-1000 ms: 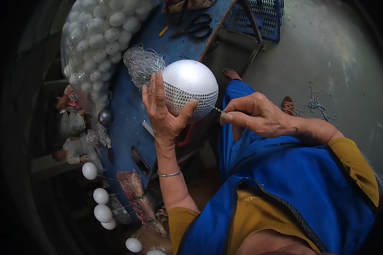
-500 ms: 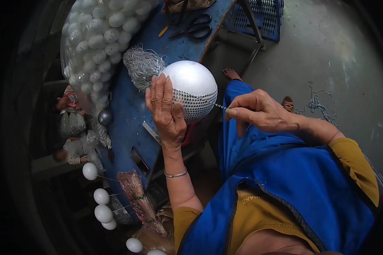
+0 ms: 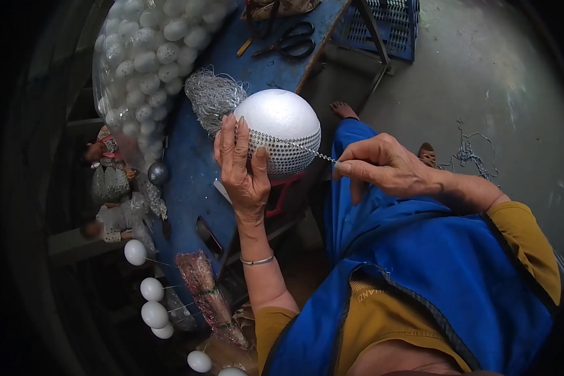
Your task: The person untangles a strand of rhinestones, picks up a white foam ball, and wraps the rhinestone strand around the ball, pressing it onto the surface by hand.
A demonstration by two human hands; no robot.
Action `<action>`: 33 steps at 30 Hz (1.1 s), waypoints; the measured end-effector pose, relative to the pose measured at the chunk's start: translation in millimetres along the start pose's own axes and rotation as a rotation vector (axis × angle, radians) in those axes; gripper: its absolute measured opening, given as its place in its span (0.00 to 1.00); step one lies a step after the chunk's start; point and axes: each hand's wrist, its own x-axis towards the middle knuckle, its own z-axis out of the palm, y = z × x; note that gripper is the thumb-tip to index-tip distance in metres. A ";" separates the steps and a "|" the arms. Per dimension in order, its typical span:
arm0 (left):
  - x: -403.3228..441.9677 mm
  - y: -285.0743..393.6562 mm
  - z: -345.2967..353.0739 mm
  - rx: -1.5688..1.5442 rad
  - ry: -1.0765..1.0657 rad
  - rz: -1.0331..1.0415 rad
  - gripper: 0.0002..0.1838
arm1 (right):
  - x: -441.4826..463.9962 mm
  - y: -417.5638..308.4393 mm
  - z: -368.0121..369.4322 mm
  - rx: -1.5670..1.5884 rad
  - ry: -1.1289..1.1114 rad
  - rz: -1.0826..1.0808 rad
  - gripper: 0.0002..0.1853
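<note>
A white foam ball [image 3: 278, 113] is in front of me, its lower half ringed with rows of small silver beads. My left hand [image 3: 243, 166] holds its left side, fingers along the surface and thumb on the beaded rows. From the ball, a thin silver bead string [image 3: 323, 156] runs taut to the right. My right hand [image 3: 382, 164] pinches that string between thumb and forefinger. Behind the ball, a bundle of silver thread [image 3: 210, 97] lies on the blue table [image 3: 191, 156].
Scissors [image 3: 291, 41] lie at the table's far end. A large clear bag of white balls [image 3: 150, 62] stands at left. White balls on sticks [image 3: 151, 289] jut out lower left. A blue crate [image 3: 391, 25] and tangled strings [image 3: 467, 153] are on the floor. Other people [image 3: 109, 188] sit at far left.
My left fingers and thumb have shifted slightly on the ball. The view has moved a little; my right hand keeps its pinch on the taut bead string.
</note>
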 end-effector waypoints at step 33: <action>10.6 -8.0 3.0 0.107 0.003 0.080 0.37 | 6.7 -14.0 -8.6 -0.034 -0.007 -0.048 0.15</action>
